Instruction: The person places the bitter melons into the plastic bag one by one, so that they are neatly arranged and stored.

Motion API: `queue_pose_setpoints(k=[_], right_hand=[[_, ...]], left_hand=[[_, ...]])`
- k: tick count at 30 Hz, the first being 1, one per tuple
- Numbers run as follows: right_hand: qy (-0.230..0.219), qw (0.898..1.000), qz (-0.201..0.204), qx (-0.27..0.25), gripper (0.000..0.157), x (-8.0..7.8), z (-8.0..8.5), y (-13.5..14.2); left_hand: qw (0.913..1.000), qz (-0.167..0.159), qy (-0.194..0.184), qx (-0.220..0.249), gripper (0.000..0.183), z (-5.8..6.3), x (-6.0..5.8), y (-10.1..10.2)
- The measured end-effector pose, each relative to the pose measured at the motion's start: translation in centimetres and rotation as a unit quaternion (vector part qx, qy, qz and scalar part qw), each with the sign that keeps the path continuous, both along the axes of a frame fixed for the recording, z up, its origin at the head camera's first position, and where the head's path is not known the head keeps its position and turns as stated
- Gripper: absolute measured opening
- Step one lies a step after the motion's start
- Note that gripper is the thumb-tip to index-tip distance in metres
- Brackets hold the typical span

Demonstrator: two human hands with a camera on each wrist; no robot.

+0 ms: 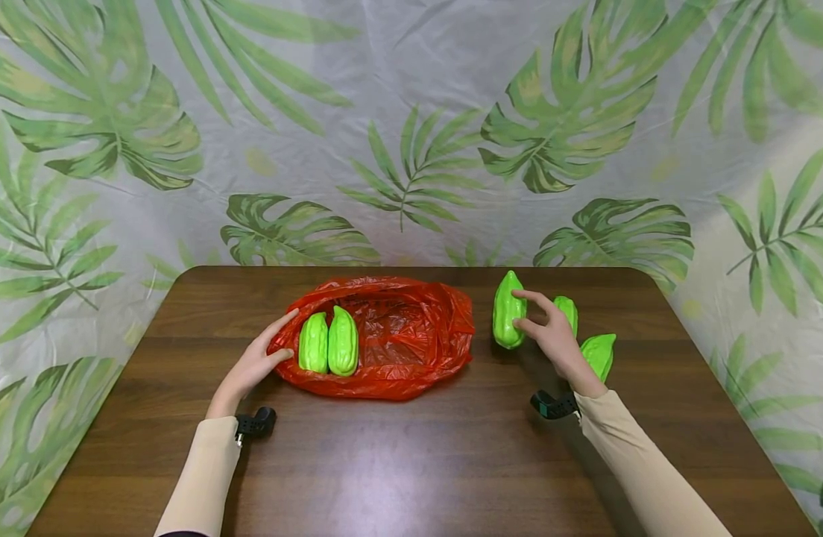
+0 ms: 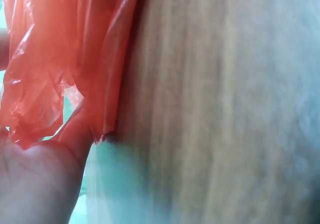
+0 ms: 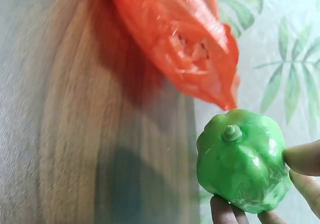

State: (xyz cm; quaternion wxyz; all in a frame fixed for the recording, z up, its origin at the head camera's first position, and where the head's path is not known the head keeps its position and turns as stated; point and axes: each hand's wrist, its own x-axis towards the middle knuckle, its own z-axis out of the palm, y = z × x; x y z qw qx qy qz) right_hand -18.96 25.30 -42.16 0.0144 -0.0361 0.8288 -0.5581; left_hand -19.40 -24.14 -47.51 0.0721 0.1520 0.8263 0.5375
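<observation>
A red plastic bag (image 1: 411, 377) lies with its mouth spread wide on the table. Two green bitter melons, a left one (image 1: 313, 343) and a right one (image 1: 344, 341), sit side by side in its left end. My left hand (image 1: 256, 363) holds the bag's left rim between thumb and fingers; in the left wrist view the red film (image 2: 55, 48) drapes over the thumb. To the right of the bag, my right hand (image 1: 554, 335) grips a third bitter melon (image 1: 508, 317) from its right side. The right wrist view shows that melon's stem end (image 3: 232, 133) towards the camera.
Behind and beside the right hand, two more green bitter melons, one far (image 1: 567, 312) and one near (image 1: 599, 354), lie partly hidden on the brown wooden table (image 1: 385, 462). A leaf-patterned cloth (image 1: 418, 171) hangs beyond the table's back edge.
</observation>
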Motion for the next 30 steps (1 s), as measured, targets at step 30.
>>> queue_pose_setpoints(k=[30], right_hand=[[0.034, 0.994, 0.086, -0.067, 0.049, 0.8, 2.3, -6.1]], left_hand=[[0.9996, 0.025, 0.007, -0.008, 0.062, 3.3, 1.7, 1.7]])
